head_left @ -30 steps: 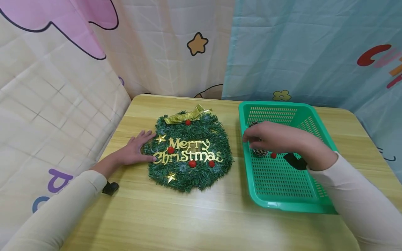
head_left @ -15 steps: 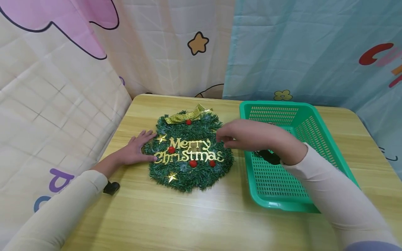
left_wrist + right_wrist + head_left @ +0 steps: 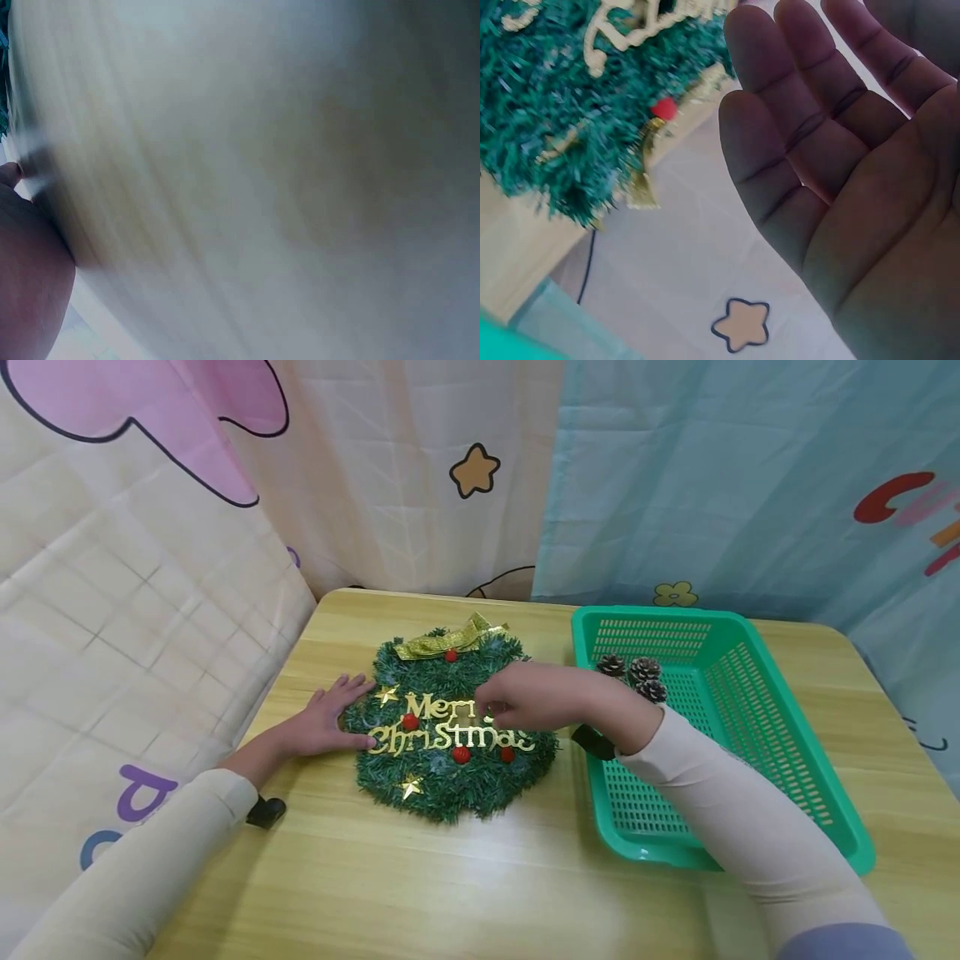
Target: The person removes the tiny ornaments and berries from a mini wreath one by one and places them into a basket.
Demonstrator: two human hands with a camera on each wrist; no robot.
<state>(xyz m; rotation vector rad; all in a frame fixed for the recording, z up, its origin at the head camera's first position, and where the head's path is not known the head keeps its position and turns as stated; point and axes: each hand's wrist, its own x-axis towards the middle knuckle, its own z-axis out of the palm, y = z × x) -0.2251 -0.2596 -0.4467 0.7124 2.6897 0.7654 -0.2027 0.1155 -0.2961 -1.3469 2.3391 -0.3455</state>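
A green tinsel wreath (image 3: 465, 793) with gold "Merry Christmas" lettering (image 3: 405, 739) lies on the table. It bears red balls (image 3: 461, 754), gold stars (image 3: 411, 786) and a gold ribbon (image 3: 442, 645). My left hand (image 3: 322, 722) rests at the wreath's left edge, fingers spread and thumb near the lettering. Over the right half of the lettering hovers my right hand (image 3: 536, 696), fingers bent and pointing left. Its palm faces the right wrist view, with the wreath beside it. Thumb and index tips are out of that view, so whether they pinch something cannot be seen.
A green plastic basket (image 3: 588, 793) stands right of the wreath, partly under my right forearm. Pine cones (image 3: 645, 670) lie in its far left corner. Curtains (image 3: 637, 468) hang behind the wooden table (image 3: 420, 893).
My right hand has moved left from over the basket to above the wreath, uncovering the pine cones. The left hand has stayed in place.
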